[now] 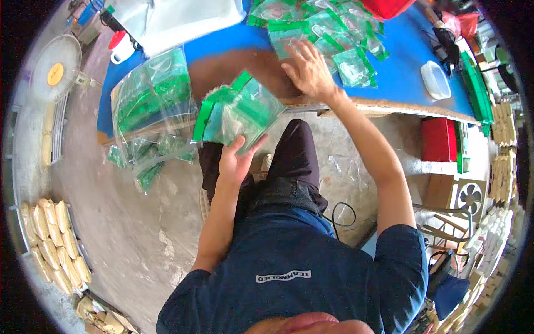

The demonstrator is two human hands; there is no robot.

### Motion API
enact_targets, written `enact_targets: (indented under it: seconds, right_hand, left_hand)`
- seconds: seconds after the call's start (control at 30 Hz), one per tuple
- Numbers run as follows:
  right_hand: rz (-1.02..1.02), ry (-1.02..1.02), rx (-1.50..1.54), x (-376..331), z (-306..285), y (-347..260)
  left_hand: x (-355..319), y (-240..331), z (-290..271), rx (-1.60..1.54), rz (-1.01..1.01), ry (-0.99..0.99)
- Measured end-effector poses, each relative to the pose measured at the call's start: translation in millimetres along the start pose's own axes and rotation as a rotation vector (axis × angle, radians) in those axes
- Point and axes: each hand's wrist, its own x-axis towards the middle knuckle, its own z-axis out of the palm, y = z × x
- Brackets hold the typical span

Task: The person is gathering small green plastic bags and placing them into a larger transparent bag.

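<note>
My left hand [237, 161] is closed on a stack of clear plastic packets [253, 106] with green strips, held just off the table's front edge. My right hand [312, 72] reaches over the blue tabletop [405, 69], its fingers spread. Its fingertips lie at the near side of a pile of similar green-edged packets [328, 25]; whether they touch one I cannot tell. Just right of that hand lies another packet [353, 68]. Left of the held stack, a large clear bag [153, 92] filled with green-striped packets hangs partly over the table edge.
A white mug [123, 54] stands at the table's left end, near white plastic sheeting [189, 22]. A clear tub [435, 80] sits to the right. Beneath the table are loose green packets [149, 173] at left and a red box [438, 139] at right.
</note>
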Motion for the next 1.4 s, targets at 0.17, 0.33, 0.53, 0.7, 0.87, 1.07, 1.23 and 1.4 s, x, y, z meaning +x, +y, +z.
enact_targets:
  seconds: [0.17, 0.33, 0.53, 0.7, 0.87, 1.07, 1.23, 1.4]
  right_hand:
    - [-0.11, -0.133, 0.036, -23.1, 0.9, -25.8]
    - [-0.091, -0.213, 0.275, -40.6, -15.2, -45.6]
    - [0.473, -0.28, -0.36, -31.2, -17.5, -7.1]
    - [-0.061, -0.268, 0.037, -48.0, -33.0, -78.5]
    - [0.232, -0.154, 0.145, -41.7, -34.5, -37.7]
    - [0.243, -0.163, -0.003, -63.4, -17.9, -71.8]
    - [0.153, 0.041, 0.262, -32.3, -29.9, -79.3]
    - [0.529, -0.261, 0.565, -13.0, -35.4, -116.0]
  left_hand:
    - [-18.6, 8.4, -25.1, 0.004, 0.023, -0.054]
    - [0.0, 5.5, -7.2, 0.006, 0.012, 0.016]
    - [-7.8, 7.8, -20.8, 0.041, -0.011, -0.115]
    - [-8.4, 6.3, -29.8, 0.065, -0.009, -0.047]
    - [-0.8, 5.2, -8.4, 0.089, -0.054, 0.042]
    - [-11.8, 10.3, -14.9, -0.001, -0.058, -0.085]
    - [4.8, -3.3, -6.2, -0.012, -0.036, -0.041]
    - [2.0, -2.6, 4.5, 0.077, -0.034, 0.049]
